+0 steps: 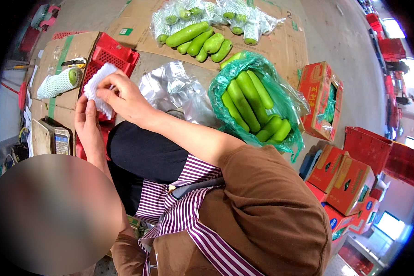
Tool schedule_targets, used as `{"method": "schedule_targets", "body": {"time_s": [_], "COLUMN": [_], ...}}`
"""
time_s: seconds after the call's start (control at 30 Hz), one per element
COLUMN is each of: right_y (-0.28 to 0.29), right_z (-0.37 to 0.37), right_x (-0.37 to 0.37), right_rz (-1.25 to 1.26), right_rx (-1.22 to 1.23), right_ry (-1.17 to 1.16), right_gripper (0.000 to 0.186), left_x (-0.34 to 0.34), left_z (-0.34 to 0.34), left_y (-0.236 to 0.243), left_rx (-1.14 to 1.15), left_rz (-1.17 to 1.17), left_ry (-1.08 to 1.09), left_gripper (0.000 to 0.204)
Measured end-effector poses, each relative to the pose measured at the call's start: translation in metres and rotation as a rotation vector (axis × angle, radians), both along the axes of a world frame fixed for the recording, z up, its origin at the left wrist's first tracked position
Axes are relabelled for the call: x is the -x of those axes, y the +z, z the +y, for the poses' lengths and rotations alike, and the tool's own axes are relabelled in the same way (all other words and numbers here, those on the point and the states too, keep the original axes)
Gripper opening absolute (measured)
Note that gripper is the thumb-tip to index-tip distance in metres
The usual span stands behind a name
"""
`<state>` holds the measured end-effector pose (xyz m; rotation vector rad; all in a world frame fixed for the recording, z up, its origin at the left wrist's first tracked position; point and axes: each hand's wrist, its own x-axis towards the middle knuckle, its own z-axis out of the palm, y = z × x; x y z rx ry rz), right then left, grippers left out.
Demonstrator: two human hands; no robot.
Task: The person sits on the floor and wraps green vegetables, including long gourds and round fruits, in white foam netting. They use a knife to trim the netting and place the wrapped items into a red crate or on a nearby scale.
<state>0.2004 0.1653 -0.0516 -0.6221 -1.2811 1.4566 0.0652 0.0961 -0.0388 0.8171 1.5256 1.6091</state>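
My left hand (89, 117) grips the lower left edge of a white foam net sleeve (99, 76), over a red plastic crate (126, 55). My right hand (119, 96) reaches across and pinches the sleeve with thumb and finger. Left of both, a green gourd in a foam net (60, 83) lies on cardboard beside a dark-handled tool (73, 62), its far part hard to make out. Below that is a scale with a keypad (55, 138). Crumpled silver plastic (170, 92) lies right of my hands, beside a green plastic bag of long gourds (246, 96).
Several bare gourds (188, 34) and netted, bagged ones (250, 32) lie on cardboard (285, 46) at the back. A red carton (315, 96) stands right of the bag. Stacked red cartons (349, 184) and red crates (368, 145) are at the lower right.
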Motion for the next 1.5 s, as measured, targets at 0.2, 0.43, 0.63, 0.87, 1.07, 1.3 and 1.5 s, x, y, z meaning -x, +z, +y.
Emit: {"method": "schedule_targets", "body": {"time_s": [0.2,0.43,0.63,0.87,1.07,1.3,1.5], "right_y": [-0.024,-0.021,-0.032,-0.024,-0.034,-0.065,-0.045], "right_z": [-0.006,0.006,0.014,0.01,0.016,0.048,0.029], "right_x": [0.0,-0.004,-0.002,-0.001,-0.01,-0.058,-0.143], "right_rz": [-0.268,-0.328,-0.163,-0.101,0.325,0.437,-0.156], "right_rx": [-0.094,-0.122,0.018,0.152,0.718,0.938,0.463], "right_ry": [-0.018,0.052,0.148,0.192,0.352,0.406,0.313], "right_gripper": [0.047,0.031,0.023,0.028,0.034,0.05,0.027], "left_x": [-0.001,-0.004,-0.002,-0.011,0.003,0.014,0.027], "left_z": [0.01,0.021,0.026,0.019,0.021,0.024,0.001], "left_y": [-0.018,-0.024,-0.015,-0.007,-0.024,-0.038,-0.023], "left_rx": [0.075,0.026,0.034,0.065,0.035,0.061,0.061], "left_rz": [0.056,-0.107,-0.04,0.097,-0.307,-1.042,-0.814], "left_ry": [0.023,-0.006,0.016,-0.164,-0.18,-0.261,-0.205], "left_gripper": [0.025,0.021,0.014,0.06,0.04,0.036,0.041]}}
